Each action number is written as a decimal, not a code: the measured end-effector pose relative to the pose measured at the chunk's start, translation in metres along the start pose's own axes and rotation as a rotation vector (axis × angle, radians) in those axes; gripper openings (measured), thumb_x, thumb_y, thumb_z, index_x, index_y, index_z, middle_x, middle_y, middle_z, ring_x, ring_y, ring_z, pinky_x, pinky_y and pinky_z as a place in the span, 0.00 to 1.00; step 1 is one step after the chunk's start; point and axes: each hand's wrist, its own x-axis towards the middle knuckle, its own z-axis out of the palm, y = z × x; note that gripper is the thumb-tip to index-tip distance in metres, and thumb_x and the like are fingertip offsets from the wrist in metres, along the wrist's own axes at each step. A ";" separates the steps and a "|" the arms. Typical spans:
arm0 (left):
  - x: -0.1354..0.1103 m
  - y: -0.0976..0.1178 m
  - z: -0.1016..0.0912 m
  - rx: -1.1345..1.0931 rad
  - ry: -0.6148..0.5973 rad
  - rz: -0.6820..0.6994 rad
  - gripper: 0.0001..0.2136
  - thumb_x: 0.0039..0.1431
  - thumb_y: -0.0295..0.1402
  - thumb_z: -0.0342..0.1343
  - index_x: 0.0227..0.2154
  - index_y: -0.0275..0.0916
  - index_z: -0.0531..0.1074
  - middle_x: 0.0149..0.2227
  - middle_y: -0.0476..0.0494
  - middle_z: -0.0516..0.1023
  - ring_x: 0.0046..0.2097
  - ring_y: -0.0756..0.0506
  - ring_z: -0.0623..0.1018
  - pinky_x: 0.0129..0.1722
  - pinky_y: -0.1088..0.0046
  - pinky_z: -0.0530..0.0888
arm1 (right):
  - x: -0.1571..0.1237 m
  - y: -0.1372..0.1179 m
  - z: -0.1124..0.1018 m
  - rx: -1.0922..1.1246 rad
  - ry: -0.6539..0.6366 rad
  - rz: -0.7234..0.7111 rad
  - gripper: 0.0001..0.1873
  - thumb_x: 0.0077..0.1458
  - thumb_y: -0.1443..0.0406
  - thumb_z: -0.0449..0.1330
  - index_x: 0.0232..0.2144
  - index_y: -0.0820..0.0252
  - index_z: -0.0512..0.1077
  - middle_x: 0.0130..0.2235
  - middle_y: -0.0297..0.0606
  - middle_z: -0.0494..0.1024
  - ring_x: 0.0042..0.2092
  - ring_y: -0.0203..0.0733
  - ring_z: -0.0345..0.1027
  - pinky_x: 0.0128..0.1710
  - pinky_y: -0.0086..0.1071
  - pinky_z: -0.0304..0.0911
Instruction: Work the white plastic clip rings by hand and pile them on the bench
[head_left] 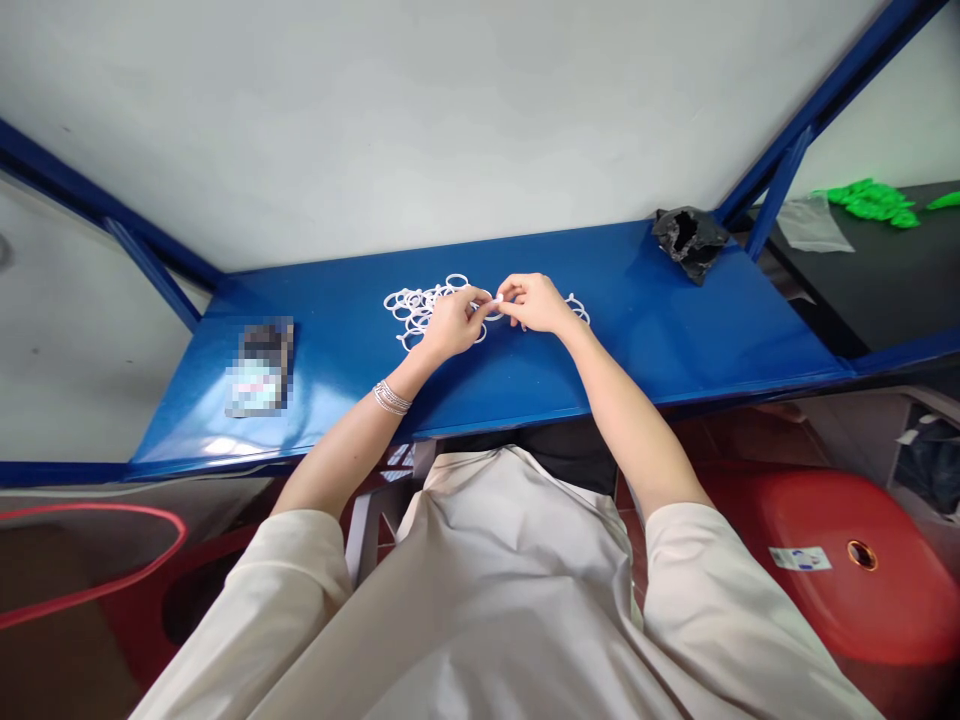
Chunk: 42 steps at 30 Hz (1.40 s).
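My left hand (456, 320) and my right hand (534, 303) meet above the blue table (525, 375), thumbs and fingertips pinched together. Between them they hold a white plastic ring (495, 316), part of it covered by the fingers. A loose heap of several similar white rings (409, 312) lies beside and under my left hand. Beyond my right wrist, a few more white rings (579, 308) rest on the table, partly hidden by the hand. Fine detail of the held ring is too small to make out.
Toward the table's back right corner lies a crumpled black plastic bag (690, 243). A blurred-out flat item (259, 370) is on the left. Blue frame bars (154, 270) rise at both sides, with a pale wall behind. A red stool (832, 560) stands low at right.
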 end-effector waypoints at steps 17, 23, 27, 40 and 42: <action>0.010 0.030 -0.010 -0.810 -0.103 -0.189 0.21 0.62 0.51 0.72 0.28 0.39 0.76 0.26 0.48 0.77 0.27 0.51 0.76 0.28 0.73 0.73 | -0.002 -0.038 0.031 0.562 0.041 0.116 0.43 0.59 0.32 0.70 0.20 0.53 0.54 0.17 0.21 0.50 0.20 0.27 0.40 0.16 0.27 0.41; 0.012 0.028 -0.011 -0.802 -0.107 -0.165 0.20 0.64 0.50 0.70 0.27 0.40 0.76 0.26 0.47 0.77 0.27 0.49 0.78 0.29 0.70 0.77 | 0.002 -0.039 0.037 0.636 0.158 0.185 0.41 0.63 0.30 0.65 0.22 0.50 0.53 0.17 0.21 0.46 0.19 0.30 0.40 0.17 0.30 0.42; 0.010 0.022 -0.008 -0.803 -0.096 -0.141 0.23 0.64 0.56 0.71 0.29 0.40 0.77 0.29 0.45 0.81 0.30 0.48 0.81 0.31 0.69 0.81 | 0.003 -0.037 0.032 0.652 0.196 0.200 0.40 0.65 0.31 0.63 0.24 0.50 0.54 0.17 0.21 0.47 0.19 0.30 0.41 0.17 0.30 0.43; 0.005 -0.004 0.004 -0.460 0.166 -0.138 0.24 0.67 0.60 0.67 0.37 0.39 0.84 0.33 0.44 0.85 0.27 0.51 0.80 0.22 0.77 0.75 | 0.002 -0.020 0.018 0.687 -0.008 0.069 0.23 0.66 0.58 0.76 0.26 0.60 0.71 0.26 0.27 0.69 0.21 0.25 0.53 0.20 0.22 0.54; 0.005 -0.006 0.004 -0.421 0.172 -0.115 0.25 0.67 0.60 0.67 0.37 0.40 0.85 0.30 0.45 0.84 0.26 0.51 0.79 0.22 0.76 0.74 | 0.003 -0.016 0.019 0.670 -0.020 0.072 0.24 0.64 0.57 0.77 0.26 0.60 0.71 0.27 0.27 0.70 0.21 0.25 0.54 0.19 0.23 0.53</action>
